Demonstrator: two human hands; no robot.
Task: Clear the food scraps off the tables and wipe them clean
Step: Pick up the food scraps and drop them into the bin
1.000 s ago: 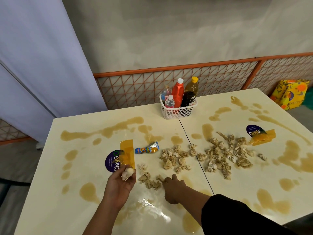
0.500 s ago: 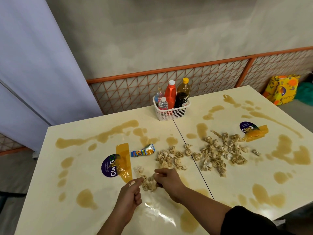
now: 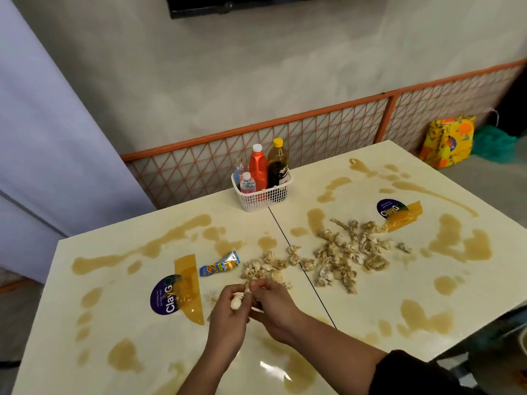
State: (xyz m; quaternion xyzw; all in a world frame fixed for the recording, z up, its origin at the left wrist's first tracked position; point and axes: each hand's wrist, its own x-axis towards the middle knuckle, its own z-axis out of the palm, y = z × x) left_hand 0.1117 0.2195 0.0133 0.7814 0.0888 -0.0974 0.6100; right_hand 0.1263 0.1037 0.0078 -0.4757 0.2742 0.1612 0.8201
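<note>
- Head view: left hand [image 3: 228, 320] curls round a pale food scrap [image 3: 236, 303], and right hand [image 3: 275, 306] pinches a small bit [image 3: 247, 287] just above it.
- Scrap pile [image 3: 342, 259] sits scattered mid-worktop [image 3: 370, 323], straddling the seam, with brown spills [image 3: 456, 243] all around.

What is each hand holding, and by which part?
The left hand grips a pale wad of scraps around its middle; right hand pinches a small scrap by its end.

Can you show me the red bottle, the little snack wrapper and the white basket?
red bottle [image 3: 258, 171]: head view, on its red body.
snack wrapper [image 3: 219, 267]: head view, on its printed middle.
white basket [image 3: 258, 201]: head view, on its front mesh wall.
</note>
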